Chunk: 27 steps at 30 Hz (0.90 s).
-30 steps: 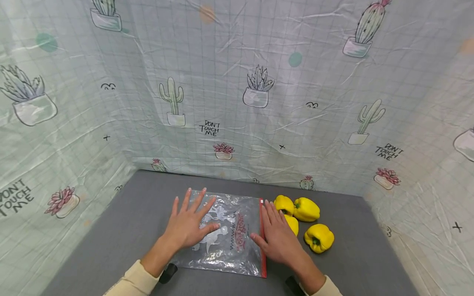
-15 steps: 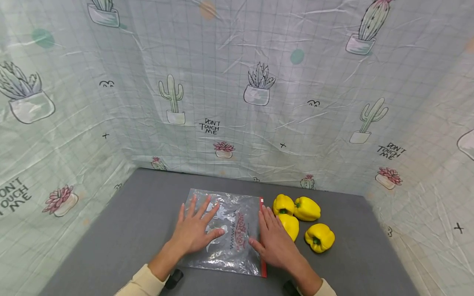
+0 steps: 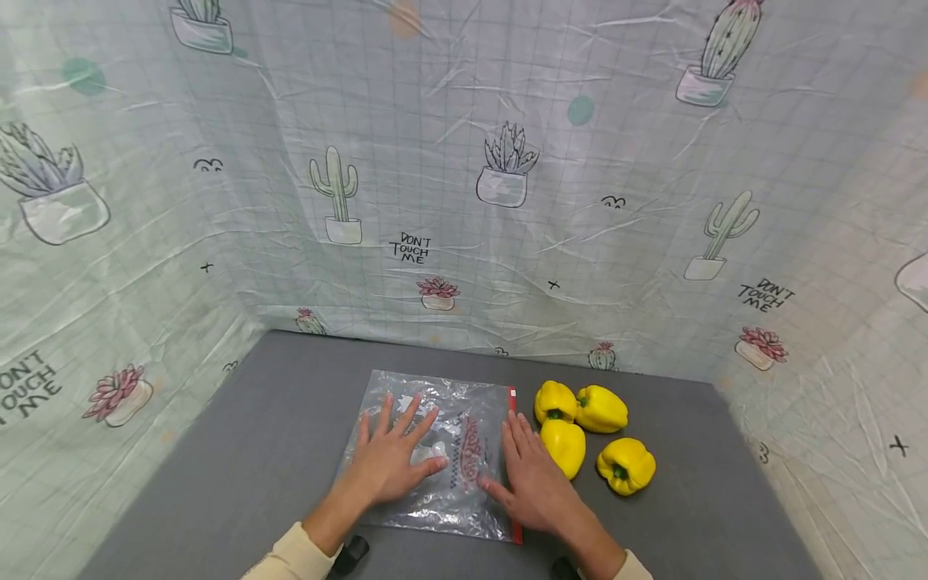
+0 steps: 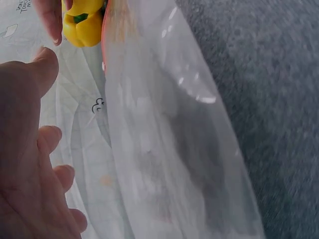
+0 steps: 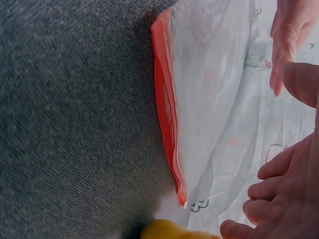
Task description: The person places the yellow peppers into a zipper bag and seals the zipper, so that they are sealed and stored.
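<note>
A clear plastic zip bag (image 3: 435,514) with red lettering and white print lies flat, its red zip edge (image 3: 517,532) to the right. Over its left half is my left hand (image 3: 387,467), fingers spread and straight; in the left wrist view a gap shows between the hand and the bag (image 4: 149,124). My right hand (image 3: 538,483) is over the zip edge, fingers straight and close together. The right wrist view shows that hand (image 5: 286,184) apart from the red zip edge (image 5: 167,104). Neither hand holds anything.
Several yellow bell peppers stand right of the bag: one (image 3: 564,449) beside my right hand, one (image 3: 627,467) farther right, and two behind, (image 3: 602,409) among them. Beneath is a grey table (image 3: 239,451). A cactus-printed sheet (image 3: 435,161) closes off the back and sides.
My left hand has moved right and nearer the person across the bag. My right hand has shifted slightly left and nearer, uncovering more of the closest pepper. The bag has stayed in place.
</note>
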Each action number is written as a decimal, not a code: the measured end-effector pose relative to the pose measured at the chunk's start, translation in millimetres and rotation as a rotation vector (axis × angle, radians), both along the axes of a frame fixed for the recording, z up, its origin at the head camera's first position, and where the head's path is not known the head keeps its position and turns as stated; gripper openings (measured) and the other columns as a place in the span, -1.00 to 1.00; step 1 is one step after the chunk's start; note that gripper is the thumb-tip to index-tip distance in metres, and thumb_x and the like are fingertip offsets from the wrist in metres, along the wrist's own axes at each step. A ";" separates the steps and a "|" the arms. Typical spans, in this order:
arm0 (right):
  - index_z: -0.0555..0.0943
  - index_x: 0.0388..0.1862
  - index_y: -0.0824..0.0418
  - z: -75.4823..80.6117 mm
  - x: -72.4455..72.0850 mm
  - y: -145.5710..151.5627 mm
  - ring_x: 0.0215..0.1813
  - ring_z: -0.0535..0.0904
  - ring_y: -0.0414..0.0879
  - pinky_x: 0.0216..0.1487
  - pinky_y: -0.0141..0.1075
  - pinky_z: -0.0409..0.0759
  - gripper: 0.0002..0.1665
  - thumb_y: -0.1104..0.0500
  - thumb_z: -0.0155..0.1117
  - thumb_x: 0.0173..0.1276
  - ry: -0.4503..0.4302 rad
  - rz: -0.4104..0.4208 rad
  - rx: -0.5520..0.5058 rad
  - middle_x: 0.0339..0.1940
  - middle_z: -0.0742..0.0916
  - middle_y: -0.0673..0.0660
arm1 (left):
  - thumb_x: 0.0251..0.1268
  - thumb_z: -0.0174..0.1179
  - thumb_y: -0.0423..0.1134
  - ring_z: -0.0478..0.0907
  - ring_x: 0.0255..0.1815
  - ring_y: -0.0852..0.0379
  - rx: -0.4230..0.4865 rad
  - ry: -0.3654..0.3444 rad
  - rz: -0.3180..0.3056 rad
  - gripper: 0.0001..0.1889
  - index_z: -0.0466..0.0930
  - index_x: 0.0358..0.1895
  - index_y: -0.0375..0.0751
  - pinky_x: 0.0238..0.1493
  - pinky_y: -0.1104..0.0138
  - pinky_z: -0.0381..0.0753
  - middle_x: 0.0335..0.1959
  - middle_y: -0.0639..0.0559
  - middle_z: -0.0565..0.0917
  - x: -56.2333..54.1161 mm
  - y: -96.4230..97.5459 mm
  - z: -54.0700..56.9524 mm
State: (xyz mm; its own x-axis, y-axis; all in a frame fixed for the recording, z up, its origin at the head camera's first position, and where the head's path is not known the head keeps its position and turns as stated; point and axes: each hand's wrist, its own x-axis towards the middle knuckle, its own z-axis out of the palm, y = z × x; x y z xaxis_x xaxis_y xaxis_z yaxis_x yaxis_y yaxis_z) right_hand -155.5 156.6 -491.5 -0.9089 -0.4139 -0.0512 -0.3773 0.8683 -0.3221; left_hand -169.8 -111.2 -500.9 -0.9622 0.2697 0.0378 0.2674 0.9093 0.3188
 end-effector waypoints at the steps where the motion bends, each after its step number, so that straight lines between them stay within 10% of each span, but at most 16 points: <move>1: 0.12 0.67 0.40 -0.6 0.5 0.2 0.76 -0.03 0.30 0.68 0.21 0.11 0.11 -0.31 0.22 0.49 -0.002 0.001 -0.005 0.75 0.08 0.38 | 0.35 0.08 0.47 -0.15 0.74 -0.42 0.008 -0.002 -0.006 -0.14 0.23 0.64 0.22 0.57 -0.47 -0.13 0.73 -0.02 0.12 -0.4 1.0 -1.9; 27: 0.11 0.67 0.38 -16.7 3.2 -1.5 0.77 -0.03 0.25 0.68 0.20 0.11 0.09 -0.35 0.13 0.53 -0.101 0.033 0.027 0.75 0.08 0.36 | 0.21 0.17 0.53 -0.06 0.71 -0.45 -0.074 -0.148 -0.044 -0.12 0.30 0.59 0.33 0.49 -0.56 -0.12 0.71 -0.02 0.18 4.8 3.3 -14.0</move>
State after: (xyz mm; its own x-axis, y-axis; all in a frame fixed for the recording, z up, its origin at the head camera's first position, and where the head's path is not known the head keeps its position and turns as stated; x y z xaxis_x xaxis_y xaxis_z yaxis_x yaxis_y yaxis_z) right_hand -152.3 155.2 -508.1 -0.8843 -0.4411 -0.1532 -0.3732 0.8648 -0.3360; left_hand -165.1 -107.9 -514.9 -0.9432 0.3082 -0.1244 0.2624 0.9202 0.2906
